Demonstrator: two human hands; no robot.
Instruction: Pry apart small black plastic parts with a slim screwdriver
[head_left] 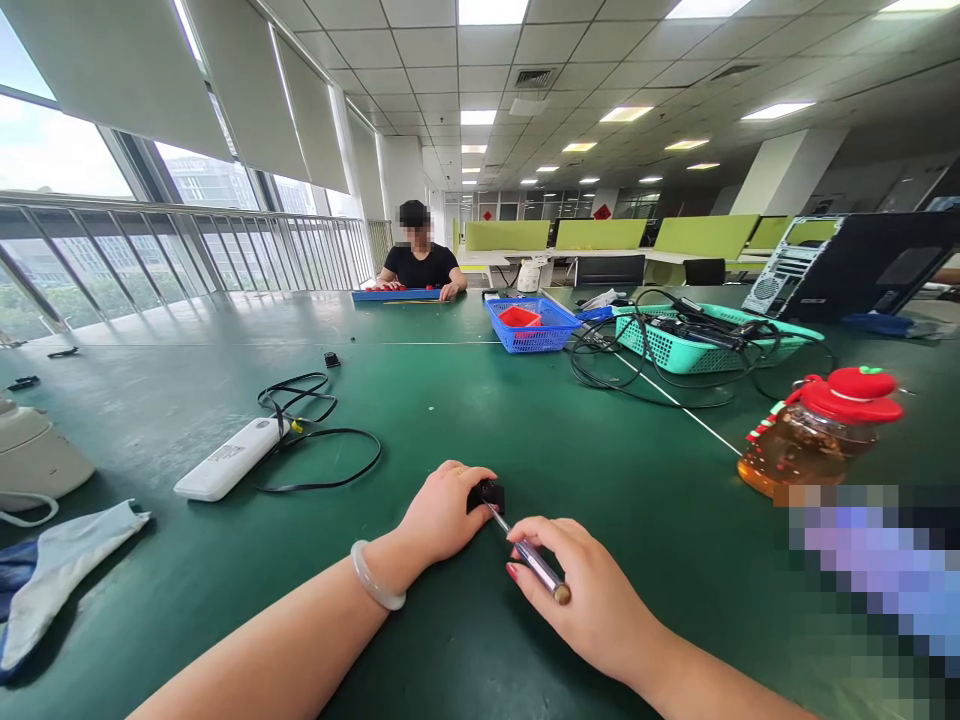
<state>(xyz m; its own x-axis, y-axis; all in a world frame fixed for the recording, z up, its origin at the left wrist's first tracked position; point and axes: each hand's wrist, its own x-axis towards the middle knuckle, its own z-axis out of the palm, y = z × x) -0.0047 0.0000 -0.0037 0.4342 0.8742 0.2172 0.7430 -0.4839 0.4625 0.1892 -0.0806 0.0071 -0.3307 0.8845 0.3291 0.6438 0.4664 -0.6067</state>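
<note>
My left hand [442,515] rests on the green table [480,420] with its fingers curled round a small black part [491,493], pinning it in place. My right hand [581,590] grips a thin metal screwdriver [529,553] by its shaft; the tip meets the black part. A pale bangle sits on my left wrist. Both forearms reach in from the bottom edge.
A white power bank [229,458] with a black cable [322,440] lies to the left, a cloth [52,575] at the near left. A tea bottle with a red lid [821,430] stands right. Blue [532,325] and teal baskets [705,340] and a computer case sit farther back. Another person sits at the far end.
</note>
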